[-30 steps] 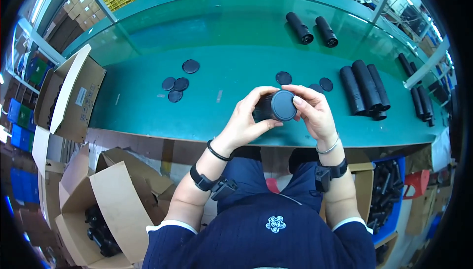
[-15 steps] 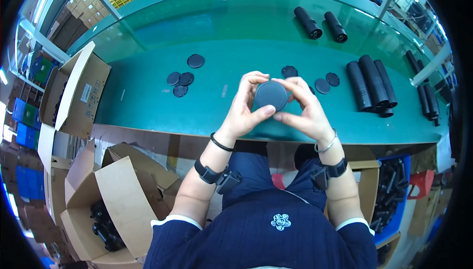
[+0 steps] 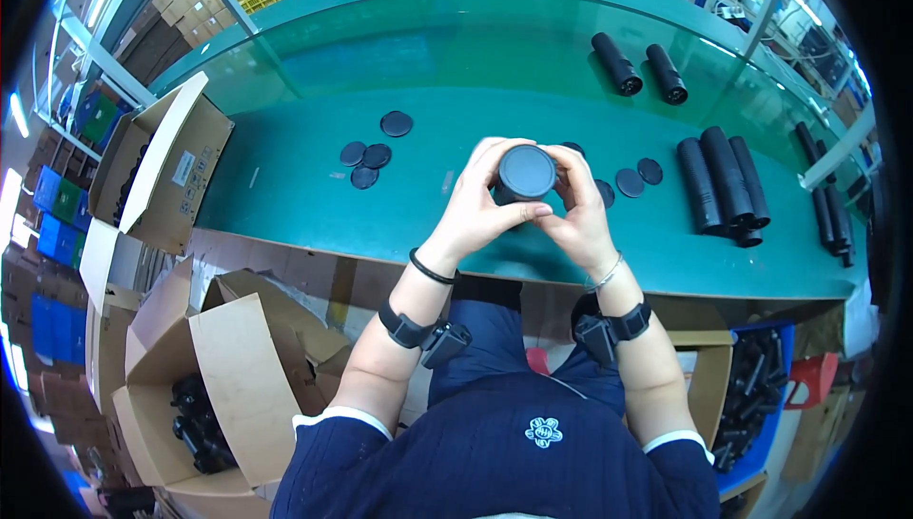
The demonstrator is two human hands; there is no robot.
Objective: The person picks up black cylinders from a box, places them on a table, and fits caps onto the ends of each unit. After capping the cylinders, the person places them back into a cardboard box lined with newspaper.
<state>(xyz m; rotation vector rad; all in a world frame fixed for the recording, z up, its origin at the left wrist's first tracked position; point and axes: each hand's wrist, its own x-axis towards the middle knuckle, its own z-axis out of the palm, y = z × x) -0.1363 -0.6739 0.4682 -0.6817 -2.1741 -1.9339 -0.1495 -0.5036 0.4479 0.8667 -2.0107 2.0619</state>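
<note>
Over the green tabletop [image 3: 314,200], both my hands close around a black cylinder [image 3: 511,197] with a flat round black cap [image 3: 527,170] on its upper end. My left hand [image 3: 473,197] grips its left side, thumb along the near side. From the right, my right hand [image 3: 580,207] curls round it, and the two thumbs nearly meet in front. Most of the cylinder's lower part is hidden by my fingers. Just right of my right hand lie loose round black caps [image 3: 630,183], one partly covered by the hand. Several more round black caps [image 3: 378,156] lie to the left.
Black ribbed tubes [image 3: 727,181] are grouped at the right, with two more tubes [image 3: 616,64] farther back. A cardboard box [image 3: 190,176] stands at the table's left end. Below are an open carton [image 3: 242,376] with black parts and a blue bin [image 3: 775,405] of black pieces.
The cap's flat face has tilted to point up toward me, and the cylinder body below it now shows. My right hand has shifted left, wrapping closer around it.
</note>
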